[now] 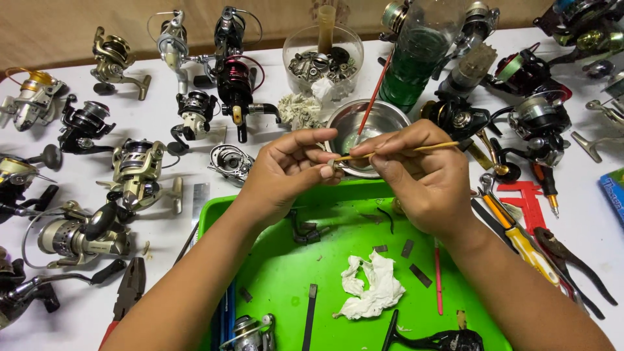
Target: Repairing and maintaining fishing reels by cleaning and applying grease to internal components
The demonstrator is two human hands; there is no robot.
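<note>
Right now my left hand point(286, 172) pinches a small pale part point(336, 164) between thumb and fingertips, closed snugly on it, while my right hand point(416, 179) is curled tight around a thin wooden-handled brush point(416, 149) whose tip meets that part between the two hands. Judging by that, I am midway through brushing the little piece: it is out of its reel and under the brush, and nothing shows it fitted back anywhere yet. Just beyond my hands sits a steel bowl point(390, 117) with a red stick point(376, 97) leaning in it, and behind that a clear tub of small metal parts point(323, 62) and one green bottle point(416, 65). Below my hands lies one green tray point(279, 273) holding a crumpled white tissue point(372, 286), a few dark strips and two partly visible reels at its near edge. To the left of my left hand I count about a dozen fishing reels point(136, 172) spread over the white table point(162, 123); to the right of my right hand about six more, crowded and hard to separate, plus one yellow-handled screwdriver point(520, 237) and one pair of pliers point(572, 263).
</note>
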